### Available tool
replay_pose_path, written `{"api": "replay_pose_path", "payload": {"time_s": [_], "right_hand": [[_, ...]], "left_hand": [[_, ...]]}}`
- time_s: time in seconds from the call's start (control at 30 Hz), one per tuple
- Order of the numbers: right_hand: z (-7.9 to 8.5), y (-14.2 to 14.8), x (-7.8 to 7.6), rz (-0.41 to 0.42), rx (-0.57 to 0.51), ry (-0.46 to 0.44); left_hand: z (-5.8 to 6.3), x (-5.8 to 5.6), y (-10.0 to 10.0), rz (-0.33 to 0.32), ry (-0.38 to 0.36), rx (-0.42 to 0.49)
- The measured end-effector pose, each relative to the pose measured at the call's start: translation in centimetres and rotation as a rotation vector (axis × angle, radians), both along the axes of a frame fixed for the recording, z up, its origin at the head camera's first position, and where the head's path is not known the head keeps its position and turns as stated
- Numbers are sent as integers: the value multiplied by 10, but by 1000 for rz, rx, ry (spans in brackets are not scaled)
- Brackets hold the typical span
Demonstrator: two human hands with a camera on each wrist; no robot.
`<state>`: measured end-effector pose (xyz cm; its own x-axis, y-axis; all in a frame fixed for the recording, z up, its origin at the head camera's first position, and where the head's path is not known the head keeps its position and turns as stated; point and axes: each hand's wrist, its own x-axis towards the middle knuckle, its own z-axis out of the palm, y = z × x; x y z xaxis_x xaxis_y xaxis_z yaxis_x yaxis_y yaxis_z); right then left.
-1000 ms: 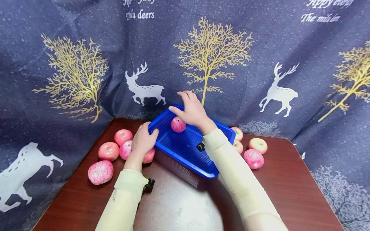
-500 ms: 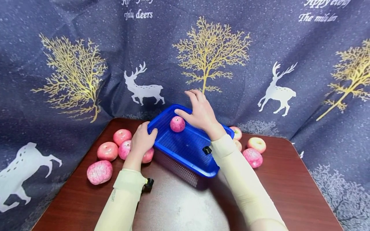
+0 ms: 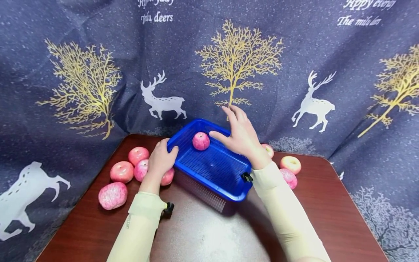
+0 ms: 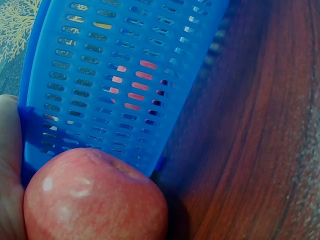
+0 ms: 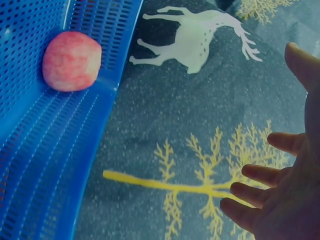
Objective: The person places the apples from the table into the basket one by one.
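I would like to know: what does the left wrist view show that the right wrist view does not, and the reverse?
Only the left wrist view: part of the left hand, a red apple outside the blue slotted basket, and the reddish-brown tabletop in open view.

Only the right wrist view: the right hand, fingers apart, a whole white deer print, and an unobstructed pink apple inside the basket. Pink patches behind the left view's slots may be that apple.

Both: the basket and dark cloth with a golden tree print.
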<state>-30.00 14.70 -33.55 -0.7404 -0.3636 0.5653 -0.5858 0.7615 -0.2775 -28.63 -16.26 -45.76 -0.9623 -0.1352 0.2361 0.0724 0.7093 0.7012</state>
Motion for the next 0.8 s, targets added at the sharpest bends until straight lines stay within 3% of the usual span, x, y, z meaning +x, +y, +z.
{"api": "replay_pose_path", "payload": {"time_s": [0.47, 0.8], "right_hand": [[-12, 46, 27, -96, -27, 6], [-34, 73, 45, -138, -41, -13]], "left_hand": [[-2, -4, 0, 1, 3, -8], [2, -1, 1, -3, -18, -6]]}}
